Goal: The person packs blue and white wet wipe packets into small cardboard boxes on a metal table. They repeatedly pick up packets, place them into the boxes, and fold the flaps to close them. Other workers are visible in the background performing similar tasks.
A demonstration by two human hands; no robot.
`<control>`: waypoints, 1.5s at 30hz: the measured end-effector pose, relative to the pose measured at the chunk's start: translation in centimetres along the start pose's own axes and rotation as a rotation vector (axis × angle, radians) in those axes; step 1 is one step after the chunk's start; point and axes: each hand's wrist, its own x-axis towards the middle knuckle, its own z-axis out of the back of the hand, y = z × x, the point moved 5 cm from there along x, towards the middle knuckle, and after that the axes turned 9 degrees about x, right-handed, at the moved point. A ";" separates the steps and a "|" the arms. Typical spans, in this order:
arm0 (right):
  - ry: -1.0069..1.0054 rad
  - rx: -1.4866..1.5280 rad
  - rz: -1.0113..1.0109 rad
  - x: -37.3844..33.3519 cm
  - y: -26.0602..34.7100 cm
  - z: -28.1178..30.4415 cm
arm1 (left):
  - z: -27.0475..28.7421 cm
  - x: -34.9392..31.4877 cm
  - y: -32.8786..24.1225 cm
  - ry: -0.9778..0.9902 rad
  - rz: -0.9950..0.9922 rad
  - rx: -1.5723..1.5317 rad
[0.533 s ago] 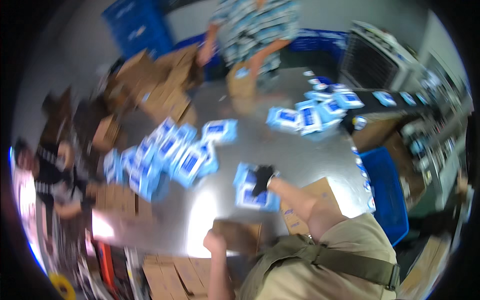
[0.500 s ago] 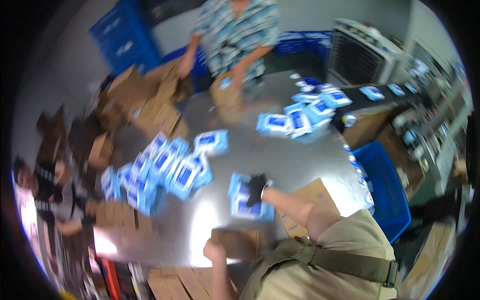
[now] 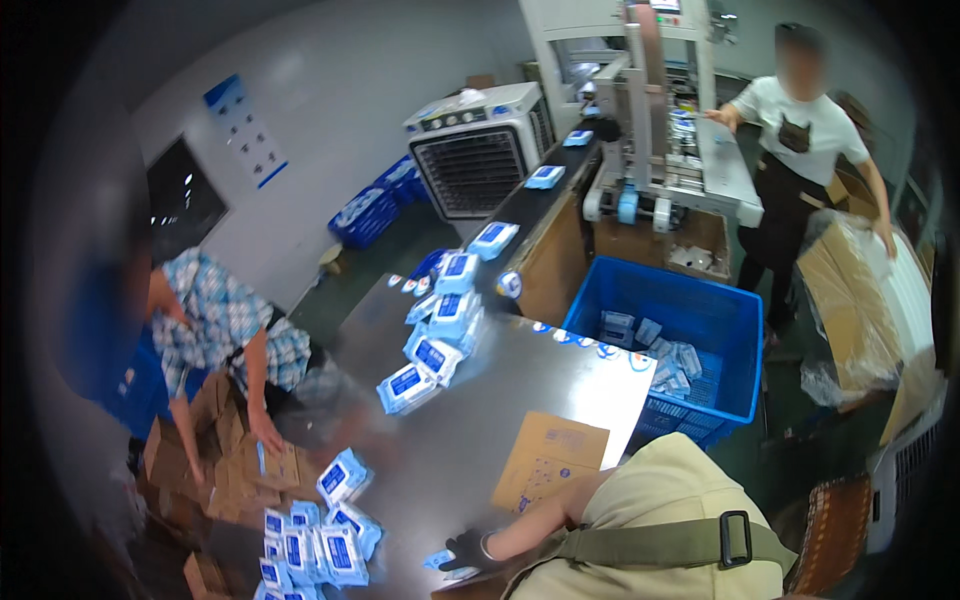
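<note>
At the lower edge my right hand (image 3: 466,550), in a dark glove, is closed on a light blue pack of wipes (image 3: 437,560), mostly hidden under the fingers. A brown carton (image 3: 470,592) shows only as a sliver below it. My left hand is out of view. To the left of my glove lies a heap of blue-and-white wipes packs (image 3: 340,553) on the metal table (image 3: 420,470). A flat printed cardboard sheet (image 3: 550,460) rests just beyond my right forearm.
More wipes packs (image 3: 436,357) are piled where the conveyor (image 3: 560,190) meets the table. A blue crate (image 3: 740,340) with packs inside stands right of the table. One person (image 3: 220,320) handles cardboard boxes at left; another (image 3: 805,130) stands by the machine (image 3: 650,120).
The view has swung right, bringing the machine and a second person into sight. My left hand and the carton by it have dropped out of view or nearly so. My right hand sits lower in the picture.
</note>
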 end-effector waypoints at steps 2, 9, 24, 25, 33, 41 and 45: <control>0.039 0.144 -0.069 -0.3 0.9 4.0 | 1.1 0.1 -2.4 -0.025 -0.094 -0.037; -0.594 0.642 0.134 -1.9 2.3 11.6 | 2.3 0.7 -6.7 -0.054 -0.306 -0.097; -0.066 -0.048 0.620 -6.0 6.9 1.5 | 3.3 -1.1 -7.6 -0.095 -0.449 -0.145; -0.035 -0.047 0.654 -5.3 7.6 1.0 | 3.6 -1.3 -7.0 -0.102 -0.445 -0.138; 0.426 0.393 0.580 -2.3 9.6 1.8 | 5.2 -4.0 -0.1 0.079 -0.527 0.042; -0.038 0.339 0.430 -3.4 7.7 5.1 | 3.8 -7.9 9.7 0.011 0.093 0.205; -0.219 0.261 0.090 -4.7 -5.5 9.2 | 4.0 -5.0 21.6 -0.225 0.445 0.427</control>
